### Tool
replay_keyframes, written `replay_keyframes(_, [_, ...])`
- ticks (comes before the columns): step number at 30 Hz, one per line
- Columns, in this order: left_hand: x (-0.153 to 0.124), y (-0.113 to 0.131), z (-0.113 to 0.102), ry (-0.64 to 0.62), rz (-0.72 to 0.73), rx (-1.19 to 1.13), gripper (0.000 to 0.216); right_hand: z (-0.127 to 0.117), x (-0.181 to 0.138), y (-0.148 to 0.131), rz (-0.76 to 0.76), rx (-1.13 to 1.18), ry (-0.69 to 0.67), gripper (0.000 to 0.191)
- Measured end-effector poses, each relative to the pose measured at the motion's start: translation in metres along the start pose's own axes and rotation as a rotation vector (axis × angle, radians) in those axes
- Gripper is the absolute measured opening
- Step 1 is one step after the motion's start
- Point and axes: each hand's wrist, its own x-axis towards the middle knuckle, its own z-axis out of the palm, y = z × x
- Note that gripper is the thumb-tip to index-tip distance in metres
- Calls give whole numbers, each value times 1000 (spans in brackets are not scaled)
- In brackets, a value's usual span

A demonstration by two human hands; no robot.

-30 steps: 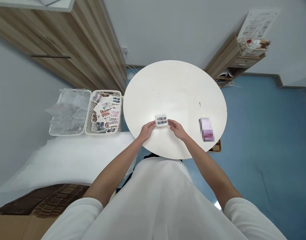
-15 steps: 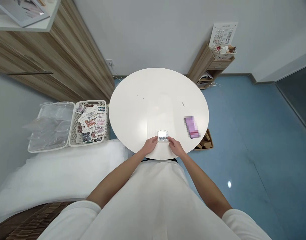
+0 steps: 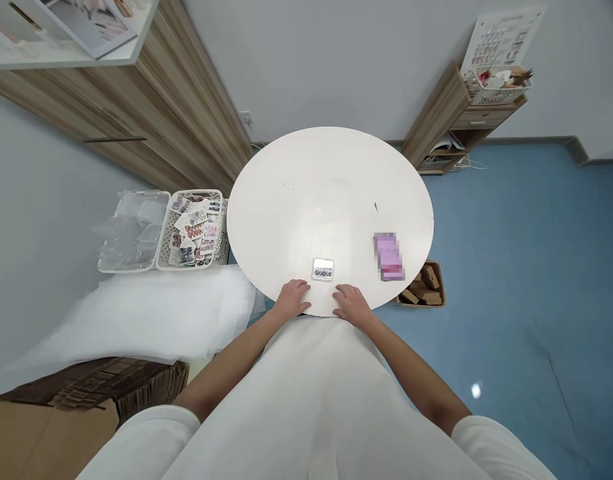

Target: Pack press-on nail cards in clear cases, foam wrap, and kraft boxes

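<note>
A small clear case (image 3: pixel 323 269) with several dark, shiny nail-like pieces in its lower half lies flat near the front of the white oval table (image 3: pixel 331 167). My left hand (image 3: pixel 291 299) rests at the table's front edge, just below and left of the case, with fingers and thumb apart and nothing in it. On the other side, my right hand (image 3: pixel 353 303) lies at the edge below and right of the case, likewise with fingers apart and holding nothing. Neither hand touches the case.
A pixelated purple item (image 3: pixel 389 257) lies on the table's right side. To the left stand a white basket (image 3: pixel 219 250) of carded press-on nails and a basket of clear bags (image 3: pixel 136 227). A carton (image 3: pixel 433 300) of small brown boxes sits on the floor at right.
Both hands have let go of the case and drawn back toward the table's front edge. The case stays on the table. The camera view has shifted slightly.
</note>
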Motion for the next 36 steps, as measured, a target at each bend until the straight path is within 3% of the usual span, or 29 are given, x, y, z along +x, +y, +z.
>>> replay_keyframes(3, [-2,5,5,7,-52,26,42,7,3,6,-39,-67,-6,16])
replay_keyframes(8, [-1,16,13,61,-125,62,45,13,13,13,-79,-122,-29,21])
replay_keyframes(14, [-2,25,14,107,-139,149,21,-4,12,20,-33,73,-61,20])
replay_keyframes(19, [-3,24,12,73,-114,98,24,-20,-4,32,-65,231,-37,17])
replay_keyframes(23, [1,19,4,15,-112,-23,27,-21,-9,38,-121,235,-8,34])
replay_keyframes(26, [7,13,-4,-4,-162,-126,29,-21,-1,38,-3,275,4,18])
replay_keyframes(30, [19,5,-12,51,-286,-227,29,-25,20,38,309,377,11,24])
replay_keyframes(33, [28,-2,-13,65,-348,-164,27,-26,36,40,494,388,-12,19])
replay_keyframes(36, [34,-5,-10,51,-373,-69,25,-24,45,41,556,357,-6,12])
